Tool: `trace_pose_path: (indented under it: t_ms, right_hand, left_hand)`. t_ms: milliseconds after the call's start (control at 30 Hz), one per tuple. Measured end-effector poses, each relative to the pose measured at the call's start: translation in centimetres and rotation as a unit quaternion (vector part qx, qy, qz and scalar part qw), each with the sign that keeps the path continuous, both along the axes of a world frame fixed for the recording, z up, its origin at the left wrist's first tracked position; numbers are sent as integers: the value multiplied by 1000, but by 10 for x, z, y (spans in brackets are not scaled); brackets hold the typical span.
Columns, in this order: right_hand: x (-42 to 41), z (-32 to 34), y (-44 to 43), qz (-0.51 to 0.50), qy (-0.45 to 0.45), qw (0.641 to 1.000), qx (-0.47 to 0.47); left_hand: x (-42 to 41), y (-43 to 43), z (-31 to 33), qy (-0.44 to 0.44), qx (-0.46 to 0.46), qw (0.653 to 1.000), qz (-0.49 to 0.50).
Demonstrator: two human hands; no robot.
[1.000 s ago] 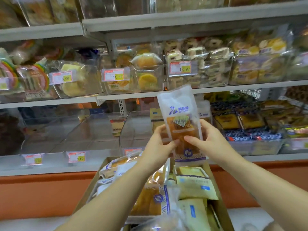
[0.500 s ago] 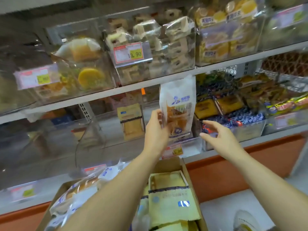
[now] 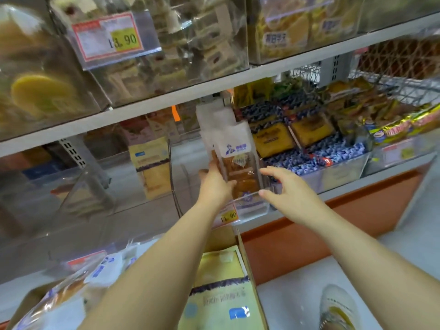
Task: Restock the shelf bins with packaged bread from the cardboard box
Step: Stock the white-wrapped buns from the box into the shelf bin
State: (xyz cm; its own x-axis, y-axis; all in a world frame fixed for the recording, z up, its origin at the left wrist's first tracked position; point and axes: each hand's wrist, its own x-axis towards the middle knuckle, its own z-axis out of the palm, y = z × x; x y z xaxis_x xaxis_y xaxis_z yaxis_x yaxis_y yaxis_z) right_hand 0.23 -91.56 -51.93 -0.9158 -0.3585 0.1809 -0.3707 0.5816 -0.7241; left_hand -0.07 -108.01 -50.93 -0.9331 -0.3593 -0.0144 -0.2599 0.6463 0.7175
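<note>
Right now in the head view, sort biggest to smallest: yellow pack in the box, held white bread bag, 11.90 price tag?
1. Yellow paper bread pack, though it is nearest the camera.
2. White-topped clear bread bag in the left hand.
3. Yellow 11.90 price tag, partly hidden.

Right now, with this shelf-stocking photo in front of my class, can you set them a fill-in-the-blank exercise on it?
The left hand grips the white bread packet, while the right hand holds ____.
The price tag on the upper bin ends in the digits ____.
In the cardboard box, the flat packet by the right wall is pale ____.
Missing words: nothing; 90; yellow.
</note>
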Motion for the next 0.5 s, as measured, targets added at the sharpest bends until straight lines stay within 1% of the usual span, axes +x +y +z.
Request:
trace_pose_path:
  t_ms: [100,167,267,333,400,500]
  right_hand:
    - [1,0,0,1,2,1000,-2]
    - [5,1,-1,1,8,1000,4]
    - [16,7,-5,0,39,999,14]
    - [30,12,-12,11,67,998,3]
    - [48,18,-23,43,74,996,-11]
    - [78,29,-46,123,67,990,-9]
  left_hand:
    - [1,-3,-3,11,-2,1000,-13]
    - [8,-4,2,3,-16,999,-32]
    - [28,-8,18,-12,-54,996,-67]
    - [49,-14,30,2,-92,992,-90]
    - [73,-24,39,22,-123,986,-112]
    - [116,-46,51,43,-165,978,-123]
